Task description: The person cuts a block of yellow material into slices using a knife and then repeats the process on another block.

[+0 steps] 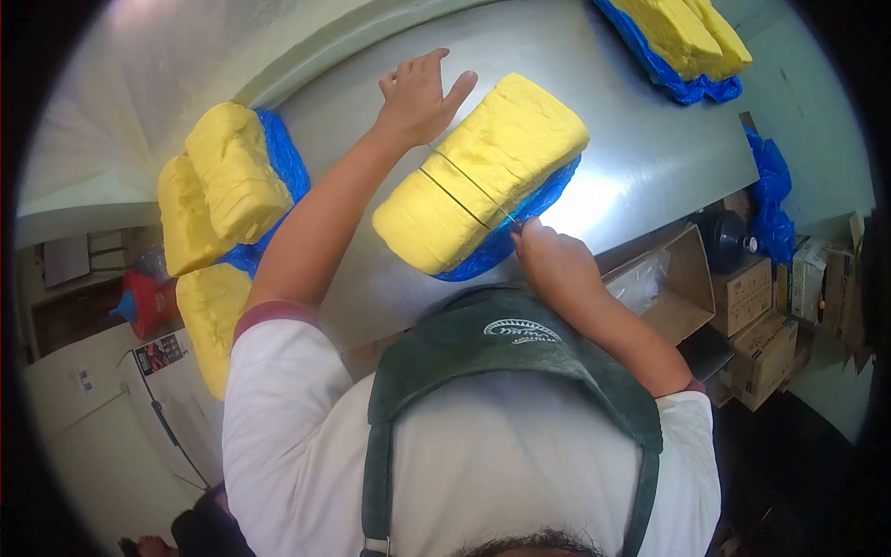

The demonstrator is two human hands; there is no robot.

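A large yellow block (506, 139), which looks like butter or margarine, lies on blue plastic sheeting (492, 255) on the metal table. My right hand (555, 265) is closed around the dark handle of a knife (517, 226) at the block's near side. Seen edge-on, its long blade runs as a thin line across the top to the far edge. A dark straight cut (455, 198) crosses the block just left of the blade. My left hand (419, 100) is open with fingers spread, its thumb close to the block's far left side.
More yellow blocks (237, 172) on blue plastic are stacked at the left, and others (673, 37) sit at the top right. The metal table (371, 218) ends at the right above cardboard boxes (761, 357) and a dark jug (729, 241). A red container (148, 302) stands lower left.
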